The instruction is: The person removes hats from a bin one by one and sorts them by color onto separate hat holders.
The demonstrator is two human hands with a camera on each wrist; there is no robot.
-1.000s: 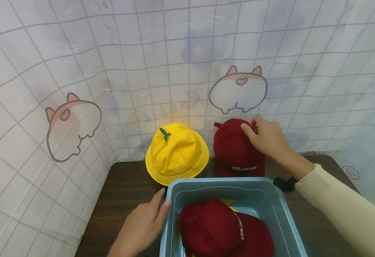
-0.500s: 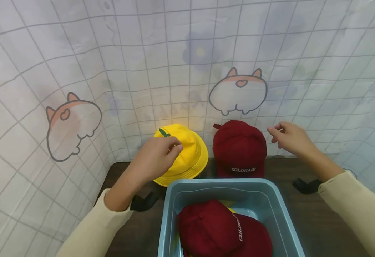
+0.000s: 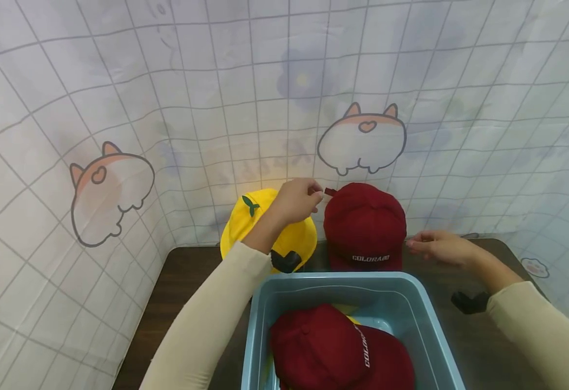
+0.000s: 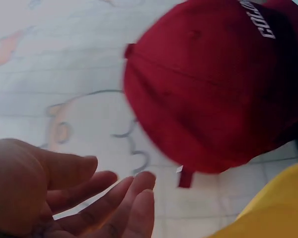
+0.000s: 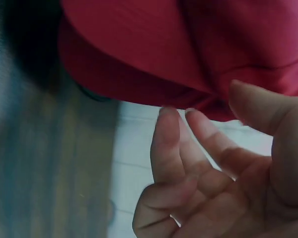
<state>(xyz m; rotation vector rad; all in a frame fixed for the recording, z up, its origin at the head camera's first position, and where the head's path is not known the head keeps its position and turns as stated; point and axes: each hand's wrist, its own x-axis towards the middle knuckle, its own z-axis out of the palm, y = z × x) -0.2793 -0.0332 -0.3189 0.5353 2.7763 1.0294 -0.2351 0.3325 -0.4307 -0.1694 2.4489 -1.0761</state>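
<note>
A dark red baseball cap (image 3: 364, 222) lettered COLORADO stands at the back, brim toward me. My left hand (image 3: 296, 200) reaches in front of the yellow bucket hat (image 3: 242, 227), just left of the cap's strap end. In the left wrist view, the left hand's fingers (image 4: 139, 198) are loosely bent and apart from the red cap. At the cap's right edge is my right hand (image 3: 442, 247). Its fingers (image 5: 166, 144) are partly bent close to the brim in the right wrist view; whether they touch it I cannot tell. Part of the bucket hat is hidden by the left arm.
A blue plastic bin (image 3: 333, 277) stands in front, with another red COLORADO cap (image 3: 323, 346) on top of something yellow inside. Underneath is a dark wooden table (image 3: 177, 292). White grid-patterned cloth (image 3: 245, 81) hangs behind and at the sides.
My left hand has risen from beside the bin, crossing the bucket hat toward the red cap's left side. My right hand has left the cap's crown and come down by its right edge.
</note>
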